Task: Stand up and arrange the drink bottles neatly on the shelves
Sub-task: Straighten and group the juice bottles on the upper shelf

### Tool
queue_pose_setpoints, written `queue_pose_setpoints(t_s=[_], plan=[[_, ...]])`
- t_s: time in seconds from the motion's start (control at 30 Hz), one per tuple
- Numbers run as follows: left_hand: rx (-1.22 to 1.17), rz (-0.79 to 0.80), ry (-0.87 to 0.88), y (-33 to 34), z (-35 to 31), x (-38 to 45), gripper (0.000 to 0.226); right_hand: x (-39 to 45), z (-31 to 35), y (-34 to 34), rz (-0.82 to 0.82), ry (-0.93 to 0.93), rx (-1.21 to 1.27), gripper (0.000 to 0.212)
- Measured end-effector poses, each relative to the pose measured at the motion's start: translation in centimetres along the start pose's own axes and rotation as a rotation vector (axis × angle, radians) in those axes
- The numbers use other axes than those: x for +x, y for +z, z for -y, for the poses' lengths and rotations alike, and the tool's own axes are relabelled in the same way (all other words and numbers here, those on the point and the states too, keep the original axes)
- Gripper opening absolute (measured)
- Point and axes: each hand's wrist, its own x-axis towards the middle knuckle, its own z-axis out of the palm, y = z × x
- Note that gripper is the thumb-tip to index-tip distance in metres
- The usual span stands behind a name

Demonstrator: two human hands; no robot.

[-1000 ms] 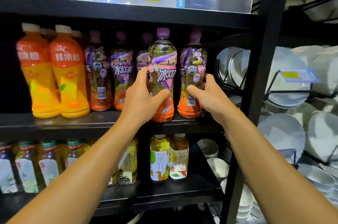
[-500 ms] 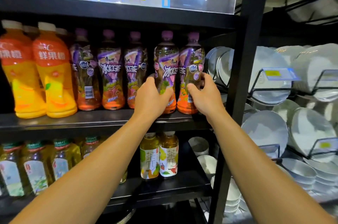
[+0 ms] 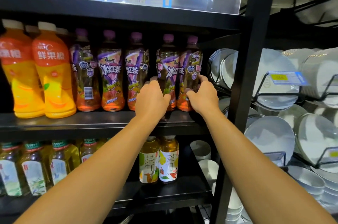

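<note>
Several purple-capped iced tea bottles stand in a row on the middle shelf (image 3: 102,121). My left hand (image 3: 150,98) grips the second bottle from the right (image 3: 167,66) around its lower body. My right hand (image 3: 203,95) grips the rightmost bottle (image 3: 190,66), which stands upright against its neighbour. Three more of these tea bottles (image 3: 110,72) stand upright to the left. Two orange juice bottles (image 3: 52,70) with cream caps stand at the shelf's left end.
A black upright post (image 3: 245,81) bounds the shelf on the right. Beyond it, white plates (image 3: 272,84) lean in wire racks. The lower shelf holds two yellow tea bottles (image 3: 159,161) and several green-capped bottles (image 3: 34,167). White bowls (image 3: 201,149) sit at lower right.
My left hand has slid its bottle back and rightwards into line beside the rightmost one. My right hand has stayed on the rightmost bottle. The view has moved closer.
</note>
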Motion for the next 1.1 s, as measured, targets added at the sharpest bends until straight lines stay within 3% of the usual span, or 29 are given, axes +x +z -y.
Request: queue_pose_setpoints(t_s=[0.4, 0.7, 0.8, 0.87, 0.97, 1.03, 1.1], plan=[[-0.118, 0.239, -0.115, 1.9, 0.3, 1.8, 0.071, 2.6, -0.3, 1.7, 0.019, 0.052, 0.016, 0.051], [-0.288, 0.287, -0.187, 2.1, -0.2, 2.8, 0.078, 4.9, 0.3, 3.1, 0.083, 0.123, -0.042, 0.063], [-0.3, 0.225, -0.134, 0.9, -0.4, 1.6, 0.077, 4.4, 0.5, 2.6, 0.14, 0.158, -0.029, 0.07], [-0.343, 0.16, -0.084, -0.6, -0.4, 0.4, 0.069, 3.2, 1.0, 2.2, 0.093, 0.145, -0.011, 0.068], [-0.357, 0.048, 0.023, -3.9, 0.9, -1.3, 0.053, 0.5, 2.4, 1.6, -0.043, 0.033, 0.141, 0.041], [-0.326, -0.057, 0.06, -6.1, 2.6, -1.8, 0.047, -1.0, 3.9, 1.8, -0.012, -0.05, 0.245, 0.016], [-0.277, -0.162, 0.048, -7.8, 4.7, -1.7, 0.044, -2.0, 5.6, 2.3, 0.078, -0.113, 0.286, 0.016]])
